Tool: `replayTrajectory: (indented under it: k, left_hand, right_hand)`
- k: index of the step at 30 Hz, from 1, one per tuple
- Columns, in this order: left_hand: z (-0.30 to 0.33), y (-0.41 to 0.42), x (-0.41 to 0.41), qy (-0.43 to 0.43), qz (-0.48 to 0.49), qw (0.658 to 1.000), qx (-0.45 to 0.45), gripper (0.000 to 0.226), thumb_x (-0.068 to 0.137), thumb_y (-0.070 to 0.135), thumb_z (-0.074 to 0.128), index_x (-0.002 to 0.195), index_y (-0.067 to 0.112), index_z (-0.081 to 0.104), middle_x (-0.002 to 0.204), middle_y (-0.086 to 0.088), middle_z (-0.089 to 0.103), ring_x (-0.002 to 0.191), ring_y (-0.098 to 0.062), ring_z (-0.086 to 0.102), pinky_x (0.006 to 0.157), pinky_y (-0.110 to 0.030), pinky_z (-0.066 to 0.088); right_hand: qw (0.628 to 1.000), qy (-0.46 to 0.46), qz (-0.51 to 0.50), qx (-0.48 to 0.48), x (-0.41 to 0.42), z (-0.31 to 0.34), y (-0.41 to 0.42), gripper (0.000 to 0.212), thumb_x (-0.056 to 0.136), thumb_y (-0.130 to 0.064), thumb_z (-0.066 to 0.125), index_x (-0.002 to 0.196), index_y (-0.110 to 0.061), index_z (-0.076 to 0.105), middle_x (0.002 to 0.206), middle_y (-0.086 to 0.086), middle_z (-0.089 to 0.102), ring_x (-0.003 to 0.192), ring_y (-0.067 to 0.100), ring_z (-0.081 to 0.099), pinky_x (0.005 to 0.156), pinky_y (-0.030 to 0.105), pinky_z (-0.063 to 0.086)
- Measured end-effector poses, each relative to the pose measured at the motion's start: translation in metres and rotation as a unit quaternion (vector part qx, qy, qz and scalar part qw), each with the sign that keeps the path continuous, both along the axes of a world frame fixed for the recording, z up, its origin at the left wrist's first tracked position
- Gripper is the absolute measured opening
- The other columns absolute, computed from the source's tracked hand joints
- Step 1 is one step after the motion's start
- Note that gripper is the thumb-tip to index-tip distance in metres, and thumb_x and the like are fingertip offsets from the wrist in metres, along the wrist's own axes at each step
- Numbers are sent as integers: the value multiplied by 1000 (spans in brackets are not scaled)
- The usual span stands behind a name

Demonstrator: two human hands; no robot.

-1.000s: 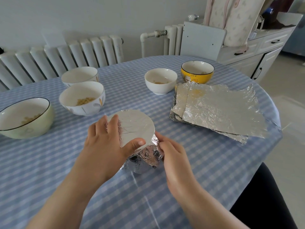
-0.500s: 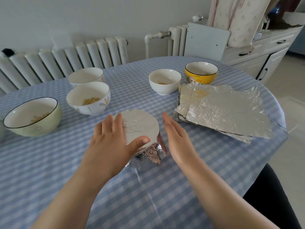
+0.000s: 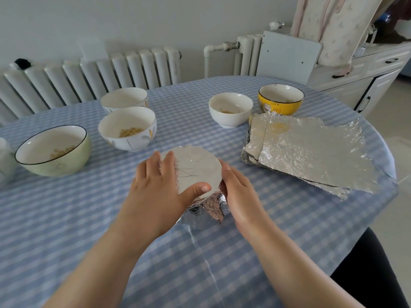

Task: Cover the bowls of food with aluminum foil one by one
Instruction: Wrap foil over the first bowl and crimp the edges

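Observation:
A foil-covered bowl (image 3: 195,170) stands in the middle of the table, its sides wrapped in crinkled foil. My left hand (image 3: 155,190) holds its left side, fingers over the rim and thumb lying across the foil top. My right hand (image 3: 238,192) presses flat against the bowl's right side. A stack of foil sheets (image 3: 311,152) lies to the right. Uncovered bowls holding a little food stand behind: a green bowl (image 3: 55,152), a white patterned bowl (image 3: 127,130), another white bowl (image 3: 124,98), a small white bowl (image 3: 231,110) and a yellow bowl (image 3: 280,100).
The round table wears a blue checked cloth (image 3: 89,218). White radiators (image 3: 93,78) line the wall behind it. A white cabinet (image 3: 367,76) stands at the back right, beyond the table edge. Part of a white object (image 3: 4,161) shows at the far left edge.
My right hand left the lower front foil, lifted open beside the bowl, then came back against its right side. The left hand stayed on the bowl.

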State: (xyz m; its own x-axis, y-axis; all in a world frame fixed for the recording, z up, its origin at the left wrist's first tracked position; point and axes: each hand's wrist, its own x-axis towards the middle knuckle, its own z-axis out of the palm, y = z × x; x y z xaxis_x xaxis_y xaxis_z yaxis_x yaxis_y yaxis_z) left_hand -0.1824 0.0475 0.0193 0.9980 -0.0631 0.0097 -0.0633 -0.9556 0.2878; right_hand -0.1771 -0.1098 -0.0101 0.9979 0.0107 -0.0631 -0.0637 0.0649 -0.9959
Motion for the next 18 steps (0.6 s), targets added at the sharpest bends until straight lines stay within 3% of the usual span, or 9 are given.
replayTrajectory:
  k: [4,6,8,12,16,18]
  left_hand:
    - [0,-2,-2,-10,-2,1000,10,120,58,93,3,154,22,2,161,-7,3,146,-24,2,118,-41,15]
    - [-2,-1,-1,-17,1,1000,14,126,52,98,-6,153,23,3,161,-7,5,145,-24,4,117,-41,15]
    - [-4,0,0,-25,5,1000,16,133,44,99,-15,152,24,5,160,-5,8,144,-24,7,117,-41,18]
    - [-4,-1,0,-37,9,999,18,133,44,97,-19,152,25,11,161,-3,11,144,-25,11,116,-42,19]
    - [-2,-1,-1,-38,4,999,28,129,46,95,-20,149,28,21,162,0,8,145,-24,11,116,-41,18]
    - [-2,-1,-1,-43,2,999,30,126,50,94,-18,149,28,22,162,0,9,144,-24,12,116,-41,19]
  right_hand:
    - [1000,6,-16,0,-1,2,2,31,103,-27,42,94,-34,71,103,-8,74,102,10,67,90,28,51]
    - [998,48,-6,49,3,0,-2,32,100,-36,44,109,-22,71,113,3,72,111,19,65,98,37,50]
    - [984,108,-11,144,7,-3,-7,46,101,-41,38,123,-9,64,121,15,67,119,29,61,108,48,43]
    - [956,150,-60,244,10,-8,-13,46,105,-31,32,138,-3,49,139,13,55,128,23,54,111,39,40]
    - [969,134,-81,192,8,-8,-17,30,101,-23,49,122,-6,61,121,9,68,114,19,64,87,27,53]
    - [985,102,-55,124,4,-9,-16,29,102,-24,47,117,-12,68,113,4,72,107,14,68,90,28,52]
